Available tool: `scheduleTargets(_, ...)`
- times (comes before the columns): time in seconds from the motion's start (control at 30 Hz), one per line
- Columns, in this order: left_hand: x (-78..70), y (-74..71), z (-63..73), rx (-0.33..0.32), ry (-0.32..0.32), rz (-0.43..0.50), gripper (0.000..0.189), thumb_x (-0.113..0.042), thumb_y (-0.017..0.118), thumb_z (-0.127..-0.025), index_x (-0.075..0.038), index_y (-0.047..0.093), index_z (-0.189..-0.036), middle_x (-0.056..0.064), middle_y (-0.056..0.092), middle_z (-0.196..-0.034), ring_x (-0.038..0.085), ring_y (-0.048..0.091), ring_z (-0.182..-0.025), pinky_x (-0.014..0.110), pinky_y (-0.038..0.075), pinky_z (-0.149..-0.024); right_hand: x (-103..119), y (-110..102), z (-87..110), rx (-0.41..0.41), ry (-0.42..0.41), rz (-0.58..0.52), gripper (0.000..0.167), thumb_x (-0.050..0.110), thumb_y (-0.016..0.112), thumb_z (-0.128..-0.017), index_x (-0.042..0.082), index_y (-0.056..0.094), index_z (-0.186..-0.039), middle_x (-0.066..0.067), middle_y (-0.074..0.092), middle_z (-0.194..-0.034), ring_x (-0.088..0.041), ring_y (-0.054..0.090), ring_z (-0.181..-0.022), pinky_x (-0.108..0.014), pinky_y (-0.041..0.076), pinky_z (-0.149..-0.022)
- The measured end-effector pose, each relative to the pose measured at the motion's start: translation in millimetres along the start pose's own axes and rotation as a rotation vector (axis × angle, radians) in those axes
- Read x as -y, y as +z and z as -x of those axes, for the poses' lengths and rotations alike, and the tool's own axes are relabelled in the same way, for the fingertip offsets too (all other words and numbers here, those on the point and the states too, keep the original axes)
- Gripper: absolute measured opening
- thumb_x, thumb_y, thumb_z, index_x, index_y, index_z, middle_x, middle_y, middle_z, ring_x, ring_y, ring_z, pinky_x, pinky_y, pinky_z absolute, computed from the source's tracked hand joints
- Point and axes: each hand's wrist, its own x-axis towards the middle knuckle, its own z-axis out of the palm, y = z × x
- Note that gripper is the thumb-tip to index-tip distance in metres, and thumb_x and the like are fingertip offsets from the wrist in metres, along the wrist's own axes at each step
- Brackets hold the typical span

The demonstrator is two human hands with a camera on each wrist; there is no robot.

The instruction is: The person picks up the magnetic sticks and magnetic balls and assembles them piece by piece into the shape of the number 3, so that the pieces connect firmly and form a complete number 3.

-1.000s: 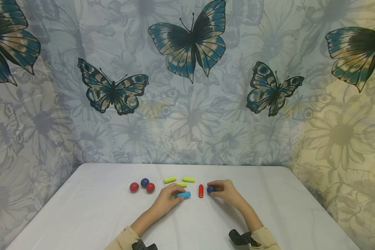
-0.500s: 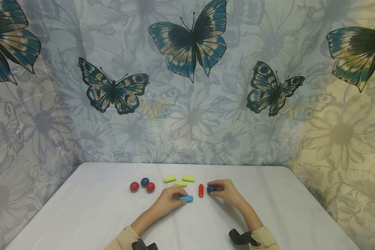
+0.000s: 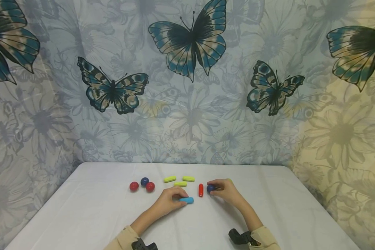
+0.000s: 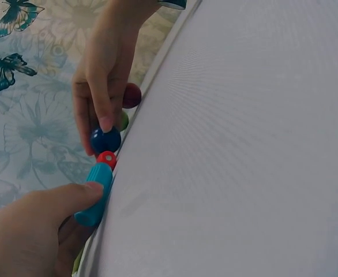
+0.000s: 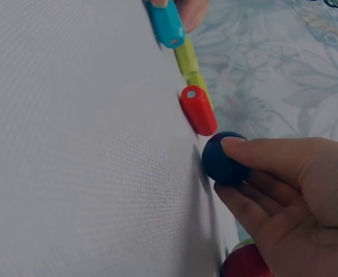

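My left hand (image 3: 169,199) pinches a short light blue stick (image 3: 187,200) between thumb and fingers, low over the white table and pointing right. My right hand (image 3: 227,191) holds a dark blue ball (image 5: 224,158) by thumb and fingertips. Between the two hands lies a red stick (image 3: 201,190), its near end bearing a small metallic disc (image 5: 191,94). The ball is close beside the red stick's far end in the right wrist view. In the left wrist view the light blue stick (image 4: 95,196) overlaps the red one.
Yellow-green sticks (image 3: 180,184) lie behind my left hand. To the left sit two red balls (image 3: 134,186) and another dark blue ball (image 3: 144,182). Near my right hand are a further red ball (image 5: 247,262) and something green (image 3: 230,181), mostly hidden. A butterfly-print cloth (image 3: 187,139) hangs behind the table.
My left hand has drawn the light blue stick toward me and slightly right, away from the yellow-green sticks. My right hand stays put with the dark blue ball.
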Motion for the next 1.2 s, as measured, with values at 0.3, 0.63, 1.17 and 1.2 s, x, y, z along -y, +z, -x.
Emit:
scheduleTargets(0.3,-0.6,-0.8,0.3,0.014,-0.025,0.021,0.021,-0.010,0.078,-0.081,-0.018,0.074,-0.100,-0.001,0.070,-0.104,0.006,0.063,-0.101,0.019,0.053,-0.091,2,2,-0.1,-0.041,0.037,-0.022,0.035,0.004,0.071,-0.086,-0.005,0.065,-0.119,-0.025,0.066,-0.122,-0.040,0.063,-0.115,-0.037,0.056,-0.091)
scheduleTargets(0.63,-36.1,-7.7,6.2,0.018,-0.058,0.091,0.020,0.001,0.075,-0.081,-0.002,0.073,-0.101,0.013,0.069,-0.105,0.028,0.065,-0.103,0.031,0.054,-0.094,3,3,-4.6,-0.062,0.058,-0.071,0.034,0.007,0.071,-0.086,0.000,0.067,-0.119,-0.021,0.067,-0.123,-0.037,0.064,-0.116,-0.035,0.055,-0.093)
scheduleTargets(1.17,-11.6,-2.8,2.2,0.017,-0.033,0.061,0.021,-0.003,0.077,-0.080,-0.007,0.074,-0.101,0.008,0.070,-0.106,0.024,0.066,-0.103,0.026,0.055,-0.093,19,11,-3.1,0.062,-0.011,-0.144,0.037,0.016,0.071,-0.088,0.000,0.066,-0.121,-0.019,0.068,-0.123,-0.035,0.064,-0.117,-0.033,0.054,-0.095)
scheduleTargets(1.2,-10.0,-3.0,1.8,0.018,-0.035,0.066,0.021,-0.005,0.077,-0.080,-0.009,0.074,-0.101,0.006,0.071,-0.106,0.023,0.066,-0.103,0.025,0.054,-0.093,19,11,-3.3,0.072,-0.010,-0.155,0.037,0.016,0.071,-0.088,0.000,0.066,-0.121,-0.018,0.068,-0.122,-0.034,0.064,-0.117,-0.033,0.054,-0.095)
